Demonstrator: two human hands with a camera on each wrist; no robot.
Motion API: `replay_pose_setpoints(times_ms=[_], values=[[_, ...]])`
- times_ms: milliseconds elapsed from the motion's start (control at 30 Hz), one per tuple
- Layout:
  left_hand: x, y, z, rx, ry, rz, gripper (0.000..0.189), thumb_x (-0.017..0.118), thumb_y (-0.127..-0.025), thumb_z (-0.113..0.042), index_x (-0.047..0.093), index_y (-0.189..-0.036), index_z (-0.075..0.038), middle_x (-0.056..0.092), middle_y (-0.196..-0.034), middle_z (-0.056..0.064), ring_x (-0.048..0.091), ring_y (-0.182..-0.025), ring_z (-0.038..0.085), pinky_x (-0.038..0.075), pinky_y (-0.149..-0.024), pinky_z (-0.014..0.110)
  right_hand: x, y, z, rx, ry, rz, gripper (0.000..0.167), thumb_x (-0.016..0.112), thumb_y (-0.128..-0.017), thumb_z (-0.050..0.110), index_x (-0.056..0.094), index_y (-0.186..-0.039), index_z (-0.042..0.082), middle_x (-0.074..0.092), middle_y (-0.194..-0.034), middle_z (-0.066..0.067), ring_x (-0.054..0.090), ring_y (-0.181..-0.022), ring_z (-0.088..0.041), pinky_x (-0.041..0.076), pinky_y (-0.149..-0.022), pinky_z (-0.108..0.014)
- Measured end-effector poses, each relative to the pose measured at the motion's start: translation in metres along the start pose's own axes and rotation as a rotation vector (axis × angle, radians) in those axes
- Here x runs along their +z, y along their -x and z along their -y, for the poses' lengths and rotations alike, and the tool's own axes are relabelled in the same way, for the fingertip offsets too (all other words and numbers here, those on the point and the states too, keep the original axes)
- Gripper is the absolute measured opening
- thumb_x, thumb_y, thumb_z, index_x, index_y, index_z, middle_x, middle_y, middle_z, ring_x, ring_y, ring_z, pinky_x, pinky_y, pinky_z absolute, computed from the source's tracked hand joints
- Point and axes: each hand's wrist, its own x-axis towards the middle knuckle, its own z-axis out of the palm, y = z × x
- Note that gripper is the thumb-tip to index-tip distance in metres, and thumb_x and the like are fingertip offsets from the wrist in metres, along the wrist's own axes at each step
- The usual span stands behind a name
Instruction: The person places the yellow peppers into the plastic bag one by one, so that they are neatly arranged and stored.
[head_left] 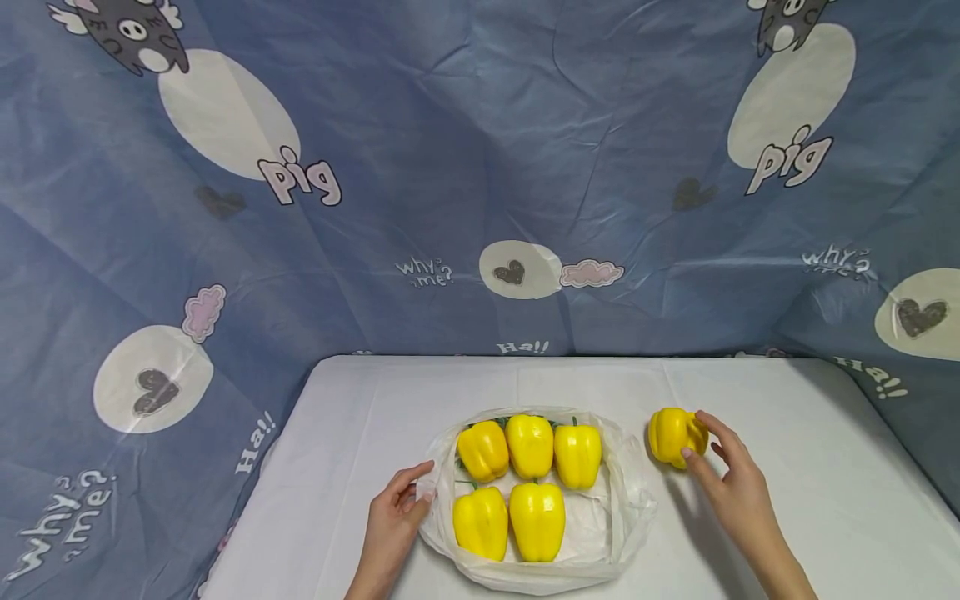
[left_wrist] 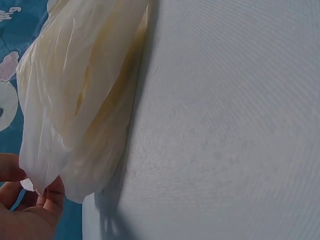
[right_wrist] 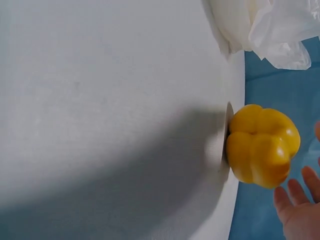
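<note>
My left hand (head_left: 396,512) pinches the left rim of a translucent white plastic bag (head_left: 633,512), its mouth spread wide. Inside lie several yellow bell peppers (head_left: 537,521) in two rows, with green stems showing. In the left wrist view, the thumb and fingers grip the bag's crumpled edge (left_wrist: 47,165). Right of the bag, a single yellow bell pepper (head_left: 670,433) lies on its side on the table. Around its right side is my right hand (head_left: 738,487), thumb and fingers spread. In the right wrist view, fingertips sit close beside the pepper (right_wrist: 262,145); contact is unclear.
A white cloth covers the table (head_left: 360,408). Behind and beside it hangs a blue printed curtain (head_left: 450,167). A thin pale rim or disc (right_wrist: 226,140) shows against the lone pepper's base in the right wrist view.
</note>
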Motion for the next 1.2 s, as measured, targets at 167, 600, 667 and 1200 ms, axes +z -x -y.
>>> replay_pose_setpoints(times_ms=[167, 600, 667, 1200], values=[[0.000, 0.000, 0.000, -0.002, 0.001, -0.004, 0.041, 0.065, -0.084, 0.008, 0.070, -0.120, -0.011, 0.063, -0.114, 0.006, 0.044, -0.091, 0.018, 0.039, -0.077, 0.019, 0.002, -0.004, -0.006, 0.043, 0.006, 0.026, 0.058, 0.067, -0.093, 0.008, 0.044, -0.146, 0.009, 0.048, -0.141, -0.016, 0.039, -0.133, -0.012, 0.029, -0.094, -0.003], [0.000, 0.000, 0.000, -0.001, -0.012, -0.005, 0.041, 0.064, -0.085, 0.008, 0.070, -0.121, -0.011, 0.063, -0.113, 0.006, 0.044, -0.089, 0.018, 0.038, -0.076, 0.019, 0.005, -0.013, -0.017, 0.236, -0.034, 0.146, 0.064, 0.059, -0.099, 0.026, 0.032, -0.149, -0.002, 0.036, -0.146, -0.028, 0.039, -0.130, -0.046, 0.041, -0.101, -0.029], [0.000, 0.000, 0.000, 0.001, -0.013, -0.005, 0.041, 0.064, -0.084, 0.008, 0.069, -0.121, -0.011, 0.063, -0.114, 0.006, 0.044, -0.089, 0.018, 0.038, -0.076, 0.019, 0.005, -0.014, -0.016, 0.293, -0.040, 0.182, 0.070, 0.058, -0.099, 0.033, 0.026, -0.151, -0.003, 0.030, -0.148, -0.032, 0.039, -0.129, -0.050, 0.040, -0.100, -0.048], [-0.001, 0.000, 0.001, -0.002, 0.000, -0.006, 0.042, 0.064, -0.084, 0.009, 0.070, -0.121, -0.010, 0.063, -0.115, 0.006, 0.044, -0.089, 0.017, 0.039, -0.077, 0.018, 0.009, -0.015, -0.012, 0.437, -0.001, 0.285, 0.086, 0.056, -0.098, 0.046, 0.017, -0.151, -0.008, 0.035, -0.144, -0.035, 0.046, -0.122, -0.045, 0.039, -0.099, -0.056]])
